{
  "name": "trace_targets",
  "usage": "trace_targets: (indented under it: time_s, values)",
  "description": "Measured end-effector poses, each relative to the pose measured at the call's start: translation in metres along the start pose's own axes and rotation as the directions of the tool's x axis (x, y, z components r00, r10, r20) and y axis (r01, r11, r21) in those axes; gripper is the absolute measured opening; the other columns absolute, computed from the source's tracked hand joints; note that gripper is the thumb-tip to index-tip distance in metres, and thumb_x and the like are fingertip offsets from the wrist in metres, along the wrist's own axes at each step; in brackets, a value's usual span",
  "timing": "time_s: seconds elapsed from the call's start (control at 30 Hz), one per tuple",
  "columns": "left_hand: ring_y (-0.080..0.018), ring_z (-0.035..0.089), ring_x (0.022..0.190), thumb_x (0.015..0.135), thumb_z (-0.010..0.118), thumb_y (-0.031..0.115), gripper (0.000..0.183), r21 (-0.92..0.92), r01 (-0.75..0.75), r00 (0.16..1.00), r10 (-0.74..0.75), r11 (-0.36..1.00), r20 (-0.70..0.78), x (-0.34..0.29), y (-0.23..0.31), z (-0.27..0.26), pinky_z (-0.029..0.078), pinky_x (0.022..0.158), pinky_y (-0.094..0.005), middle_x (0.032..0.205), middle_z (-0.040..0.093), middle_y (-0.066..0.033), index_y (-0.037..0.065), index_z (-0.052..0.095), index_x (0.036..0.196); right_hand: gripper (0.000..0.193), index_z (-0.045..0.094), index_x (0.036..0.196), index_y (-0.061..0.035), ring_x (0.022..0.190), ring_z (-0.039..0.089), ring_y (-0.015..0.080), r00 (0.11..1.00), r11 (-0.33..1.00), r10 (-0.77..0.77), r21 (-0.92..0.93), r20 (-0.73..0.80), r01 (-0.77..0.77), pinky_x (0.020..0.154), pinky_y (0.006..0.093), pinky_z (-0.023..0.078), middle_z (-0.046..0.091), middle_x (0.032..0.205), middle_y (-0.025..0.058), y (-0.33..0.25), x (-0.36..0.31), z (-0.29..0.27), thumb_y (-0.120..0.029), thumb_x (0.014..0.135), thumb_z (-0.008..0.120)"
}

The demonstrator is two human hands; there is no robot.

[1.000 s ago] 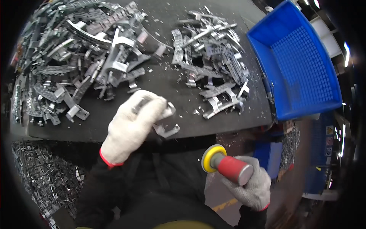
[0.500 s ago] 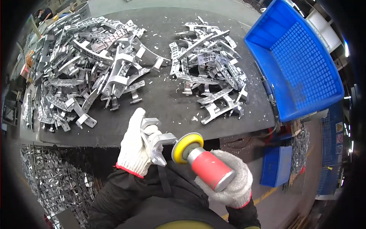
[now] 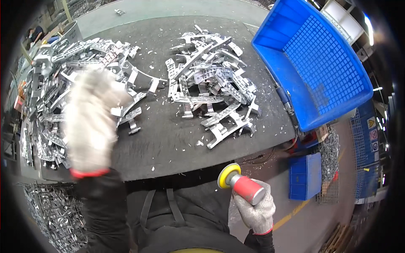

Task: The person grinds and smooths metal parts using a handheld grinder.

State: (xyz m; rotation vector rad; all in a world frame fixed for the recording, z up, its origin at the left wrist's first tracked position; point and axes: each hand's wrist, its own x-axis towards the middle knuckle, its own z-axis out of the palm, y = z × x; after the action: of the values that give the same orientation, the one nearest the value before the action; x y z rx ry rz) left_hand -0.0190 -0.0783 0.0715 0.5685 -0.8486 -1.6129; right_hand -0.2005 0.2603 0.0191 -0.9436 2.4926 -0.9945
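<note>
My right hand [image 3: 263,213], in a white knit glove with a red cuff, is closed around the body of a small disc sander [image 3: 249,189]. The tool has a red and silver barrel and a round yellow pad, which points up and left in front of my body. Over the pile of silver metal brackets [image 3: 52,116] on the left side of the table, my gloved left hand [image 3: 90,130] is stretched far forward. Motion smears its fingers, so whether it grips a bracket cannot be made out. A smaller pile of similar brackets [image 3: 211,80] lies mid-table.
Both piles rest on a dark table [image 3: 152,147] strewn with metal chips. A large blue crate [image 3: 325,63] leans tilted at the table's right edge. Below it are a smaller blue bin [image 3: 304,177] and a wire basket of parts. Another wire basket [image 3: 55,215] stands lower left. Someone sits far left.
My left hand has moved from beside the sander, where it held a bracket, forward and left to the left pile. My right hand has shifted the sander slightly right and down.
</note>
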Motion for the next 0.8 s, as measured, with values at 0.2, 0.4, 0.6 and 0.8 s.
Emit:
trace_targets:
  time_s: [0.2, 0.4, 0.6, 0.8]
  values:
    - [-0.0401, 0.071, 0.086, 0.092, 0.068, 0.039, 0.042, 0.889, -0.446, 0.741, -0.517, 0.099, 0.429, -0.097, -0.141, 0.046, 0.054, 0.073, -0.0503, 0.099, 0.073, -0.0162, 0.012, 0.066, 0.124, 0.067, 0.059, 0.124, -0.007, 0.085, 0.075, 0.0261, 0.998, 0.987, -0.065, -0.148, 0.017, 0.067, 0.076, 0.0366, 0.06, 0.075, 0.099, 0.0095, 0.006, -0.012, 0.0, -0.028, 0.071, 0.094]
    - [-0.0052, 0.056, 0.056, 0.098, 0.068, 0.015, 0.02, 0.645, 0.335, 0.886, -0.462, 0.687, 0.033, -0.084, -0.119, 0.042, 0.045, 0.051, -0.0225, 0.07, 0.065, 0.0009, 0.002, 0.074, 0.112, 0.069, 0.058, 0.125, -0.008, 0.086, 0.075, 0.0268, 0.998, 0.999, -0.044, -0.014, -0.033, 0.044, 0.078, 0.0379, 0.06, 0.075, 0.099, 0.0091, 0.027, -0.019, 0.0, -0.032, 0.071, 0.093]
    - [-0.0186, 0.07, 0.067, 0.098, 0.066, 0.013, 0.021, 0.32, 0.316, 0.939, -0.248, 0.893, -0.237, -0.12, -0.052, -0.048, 0.063, 0.062, -0.0319, 0.086, 0.071, -0.0132, -0.002, 0.063, 0.111, 0.068, 0.059, 0.125, -0.0091, 0.087, 0.075, 0.0254, 0.998, 0.993, 0.062, -0.099, 0.015, -0.06, 0.08, 0.0373, 0.06, 0.075, 0.101, 0.0095, 0.016, -0.011, 0.002, -0.03, 0.07, 0.093]
    - [-0.0171, 0.063, 0.055, 0.093, 0.069, 0.008, 0.033, 0.303, 0.483, 0.868, -0.402, 0.821, -0.293, -0.181, -0.059, -0.1, 0.058, 0.051, -0.0303, 0.088, 0.067, -0.0156, -0.005, 0.052, 0.119, 0.067, 0.059, 0.124, -0.0064, 0.085, 0.075, 0.0254, 0.967, 0.977, -0.205, 0.08, 0.149, 0.195, 0.077, 0.0365, 0.061, 0.074, 0.101, 0.0093, -0.01, 0.01, 0.029, -0.026, 0.07, 0.094]
